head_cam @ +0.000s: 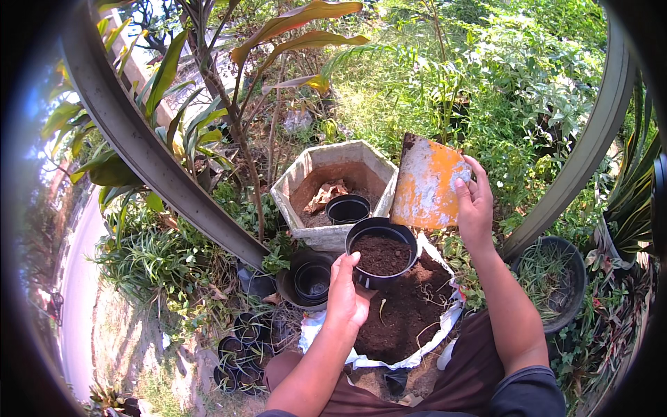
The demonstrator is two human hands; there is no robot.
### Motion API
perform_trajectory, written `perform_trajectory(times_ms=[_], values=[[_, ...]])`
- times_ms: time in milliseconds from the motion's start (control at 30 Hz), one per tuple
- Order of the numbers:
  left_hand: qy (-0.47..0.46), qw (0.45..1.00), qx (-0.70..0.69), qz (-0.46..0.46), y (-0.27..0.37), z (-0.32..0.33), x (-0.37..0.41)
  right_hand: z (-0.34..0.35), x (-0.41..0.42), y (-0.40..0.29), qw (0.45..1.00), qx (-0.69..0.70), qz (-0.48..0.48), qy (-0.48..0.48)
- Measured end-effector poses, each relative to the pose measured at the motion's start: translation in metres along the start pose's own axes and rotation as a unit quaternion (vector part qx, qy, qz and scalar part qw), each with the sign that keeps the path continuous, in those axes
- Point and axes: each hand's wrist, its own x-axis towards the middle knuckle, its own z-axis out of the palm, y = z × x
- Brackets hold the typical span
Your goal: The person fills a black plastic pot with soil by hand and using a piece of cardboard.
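My left hand [350, 298] grips the rim of a black plastic pot [384, 281], thumb over its near left edge. Dark soil [383, 254] fills much of that pot. In my right hand [475, 208] is a worn sheet-like scoop [424, 185], orange with flaking white patches, held tilted just above the pot's far right rim. Soil clings to its upper left corner. Beneath the pot, an open white sack [449, 317] holds dark soil with some pale roots. Part of that soil is hidden by the pot and my left hand.
A hexagonal concrete planter [319, 237] beyond holds a black pot [348, 209] and dry leaves. Nested black pots [312, 281] stand at left, with several small potted plants [245, 354] nearer me. A large dark pot [576, 281] is at right. Curved metal bars [161, 161] flank both sides.
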Motion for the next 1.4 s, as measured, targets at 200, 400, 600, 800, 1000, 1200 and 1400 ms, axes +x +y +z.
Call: perform_trajectory(times_ms=[200,400,600,800,1000,1200,1400], values=[[0.003,1.0,-0.006,0.005,0.002,0.002,-0.002,-0.002,0.003,0.006,1.0,0.007,-0.007,0.01],[-0.006,0.999,-0.04,-0.011,0.004,-0.003,0.0,-0.006,0.007,0.011,0.999,0.007,0.004,0.034],[-0.01,0.999,-0.047,-0.011,0.006,-0.002,-0.002,-0.008,0.006,0.015,1.0,-0.011,0.023,0.008],[-0.011,0.999,-0.038,-0.013,0.006,-0.003,-0.003,-0.005,0.004,0.019,0.999,-0.03,0.017,-0.021],[-0.012,0.999,-0.033,-0.012,0.006,-0.005,-0.002,-0.002,0.003,0.024,0.998,-0.039,0.024,-0.047],[-0.016,0.999,-0.027,-0.011,0.005,-0.005,-0.003,0.0,0.0,0.028,0.994,-0.082,0.03,-0.059],[-0.018,0.999,-0.034,-0.01,0.008,-0.002,-0.005,0.001,-0.004,0.023,0.968,-0.224,0.018,-0.115]])
